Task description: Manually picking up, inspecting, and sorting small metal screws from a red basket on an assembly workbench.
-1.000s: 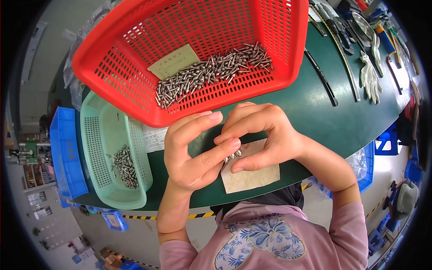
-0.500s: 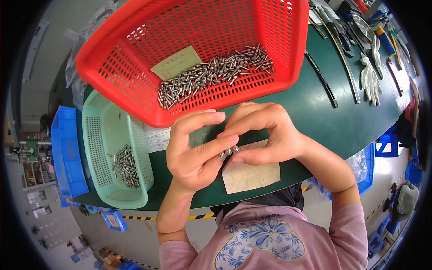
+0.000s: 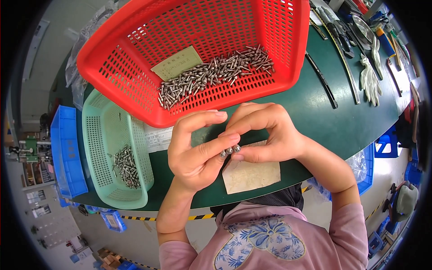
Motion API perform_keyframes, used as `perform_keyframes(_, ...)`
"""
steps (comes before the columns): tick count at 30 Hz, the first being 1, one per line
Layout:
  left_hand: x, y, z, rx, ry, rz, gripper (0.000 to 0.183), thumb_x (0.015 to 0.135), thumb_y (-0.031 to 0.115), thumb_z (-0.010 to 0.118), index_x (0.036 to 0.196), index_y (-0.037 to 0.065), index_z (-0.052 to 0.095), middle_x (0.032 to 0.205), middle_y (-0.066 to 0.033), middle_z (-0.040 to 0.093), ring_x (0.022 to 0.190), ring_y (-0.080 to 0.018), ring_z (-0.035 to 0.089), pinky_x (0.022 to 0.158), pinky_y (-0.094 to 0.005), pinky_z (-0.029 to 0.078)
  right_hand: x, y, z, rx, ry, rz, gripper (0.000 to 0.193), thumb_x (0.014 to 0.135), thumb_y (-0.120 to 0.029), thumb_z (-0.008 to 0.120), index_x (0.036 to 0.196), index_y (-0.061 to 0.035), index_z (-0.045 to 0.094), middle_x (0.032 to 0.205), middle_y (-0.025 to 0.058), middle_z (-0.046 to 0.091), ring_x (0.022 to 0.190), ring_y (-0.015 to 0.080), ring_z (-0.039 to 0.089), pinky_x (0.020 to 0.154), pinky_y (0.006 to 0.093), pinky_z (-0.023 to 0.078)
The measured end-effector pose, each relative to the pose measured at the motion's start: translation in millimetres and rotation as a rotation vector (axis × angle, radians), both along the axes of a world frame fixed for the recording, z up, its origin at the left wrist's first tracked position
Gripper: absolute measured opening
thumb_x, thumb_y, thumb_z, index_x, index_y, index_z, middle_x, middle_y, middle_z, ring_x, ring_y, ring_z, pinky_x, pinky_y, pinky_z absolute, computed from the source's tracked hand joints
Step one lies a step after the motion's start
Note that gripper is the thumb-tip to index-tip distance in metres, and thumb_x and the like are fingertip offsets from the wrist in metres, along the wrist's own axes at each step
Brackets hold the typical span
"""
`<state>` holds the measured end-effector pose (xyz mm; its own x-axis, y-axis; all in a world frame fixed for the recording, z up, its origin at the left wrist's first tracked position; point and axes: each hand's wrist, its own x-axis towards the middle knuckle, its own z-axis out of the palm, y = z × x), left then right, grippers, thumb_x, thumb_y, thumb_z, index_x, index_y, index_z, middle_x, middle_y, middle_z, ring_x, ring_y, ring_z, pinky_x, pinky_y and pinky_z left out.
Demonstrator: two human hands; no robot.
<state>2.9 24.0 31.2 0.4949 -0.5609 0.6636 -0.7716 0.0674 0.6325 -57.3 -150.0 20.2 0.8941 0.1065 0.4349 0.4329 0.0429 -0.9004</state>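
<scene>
Three shiny round ends of small metal pins (image 3: 229, 150) stick out in a row between my fingertips. My left hand (image 3: 191, 155) closes its thumb and lower fingers on them, while its index finger arches above. From the other side my right hand (image 3: 272, 135) pinches the same pins with thumb and fingertips. The pins' shanks are hidden by the fingers. Just beyond the hands, a large red perforated basket (image 3: 166, 119) holds a heap of similar metal pins (image 3: 216, 72) and a yellowish card (image 3: 177, 63). Below the hands lies a worn beige sheet (image 3: 252, 175).
A pale green basket (image 3: 96, 148) with fewer pins stands at left, beside a blue bin (image 3: 69, 153). A printed paper (image 3: 157, 140) lies partly under the red basket. White gloves (image 3: 370, 81), a black strip (image 3: 321, 78) and tools lie on the green table (image 3: 346, 126) at right.
Both hands keep their grip on the pins. They have shifted only very slightly to the right; the baskets look the same.
</scene>
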Motion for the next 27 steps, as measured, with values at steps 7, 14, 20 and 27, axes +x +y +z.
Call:
perform_keyframes(7, -0.1, 0.4, -2.1, -0.006, 0.061, -0.025, 0.030, 0.063, -0.002, 0.065, 0.090, 0.008, 0.072, 0.104, -0.0142, 0.058, 0.094, -0.0243, 0.057, 0.076, -0.0316, 0.049, -0.2, -0.4, 2.4, -0.004, 0.011, -0.005, 0.022, 0.065, -0.004, 0.075, 0.085, 0.0006, 0.066, 0.081, 0.0108, 0.065, 0.077, 0.0197, 0.063, 0.069, 0.0298, 0.050)
perform_keyframes(14, -8.4, 0.3, -5.8, -0.051, 0.628, -0.101, 0.019, 0.073, 0.007, 0.071, 0.092, 0.006, 0.071, 0.110, -0.0109, 0.055, 0.102, -0.0206, 0.053, 0.081, -0.0297, 0.046, -4.3, 2.9, 4.5, 0.016, 0.097, -0.062, 0.020, 0.069, -0.010, 0.076, 0.083, 0.0011, 0.066, 0.078, 0.0084, 0.065, 0.075, 0.0159, 0.062, 0.067, 0.0277, 0.049)
perform_keyframes(20, -8.2, -2.5, -9.9, -0.138, 0.851, -0.188, 0.019, 0.077, 0.004, 0.069, 0.095, 0.000, 0.069, 0.111, -0.0101, 0.053, 0.103, -0.0184, 0.052, 0.087, -0.0290, 0.043, -5.2, 4.8, 4.7, -0.022, 0.219, -0.112, 0.021, 0.075, -0.016, 0.074, 0.078, 0.0027, 0.065, 0.070, 0.0065, 0.063, 0.066, 0.0108, 0.059, 0.061, 0.0246, 0.048)
perform_keyframes(27, -9.2, -1.8, -8.2, -0.138, 0.955, -0.214, 0.020, 0.078, 0.002, 0.067, 0.097, 0.000, 0.068, 0.111, -0.0107, 0.052, 0.104, -0.0189, 0.052, 0.088, -0.0296, 0.045, -5.4, 5.1, 3.6, -0.002, 0.259, -0.119, 0.022, 0.076, -0.017, 0.074, 0.077, 0.0035, 0.065, 0.068, 0.0068, 0.063, 0.065, 0.0095, 0.058, 0.060, 0.0242, 0.048)
